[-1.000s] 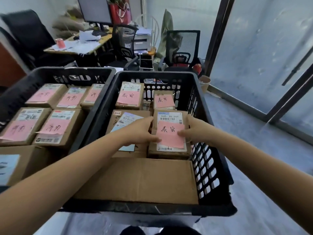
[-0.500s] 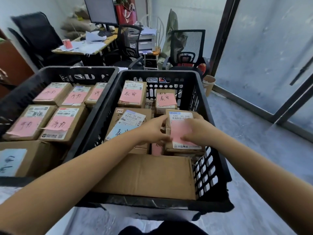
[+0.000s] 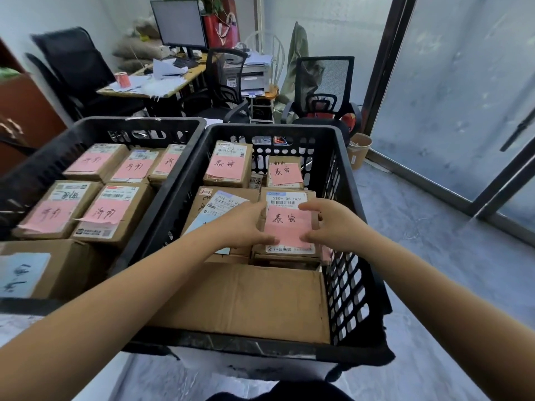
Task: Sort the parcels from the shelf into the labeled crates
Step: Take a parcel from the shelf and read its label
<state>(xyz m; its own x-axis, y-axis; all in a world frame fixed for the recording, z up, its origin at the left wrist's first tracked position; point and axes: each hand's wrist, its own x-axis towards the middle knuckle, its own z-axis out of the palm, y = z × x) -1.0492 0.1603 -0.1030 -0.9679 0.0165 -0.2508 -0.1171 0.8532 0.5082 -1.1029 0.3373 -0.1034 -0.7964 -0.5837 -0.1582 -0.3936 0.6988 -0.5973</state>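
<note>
Now: both hands inside right black crate (image 3: 351, 198) | left hand (image 3: 241, 225) and right hand (image 3: 333, 224) each clasp a side of the pink-labelled cardboard parcel (image 3: 288, 224) | parcel lies flat atop other parcels by crate's right wall | left black crate (image 3: 86, 128) alongside, touching, packed with pink-labelled boxes.

Both forearms are bare from the frame edges down to the wrists, with no sleeve showing anywhere along them. The left hand (image 3: 241, 227) and right hand (image 3: 333, 224) are bare too: no glove, ring, watch or band is visible. At the bottom edge a dark patch (image 3: 278, 392) shows, possibly the person's clothing, too blurred to tell.
</note>
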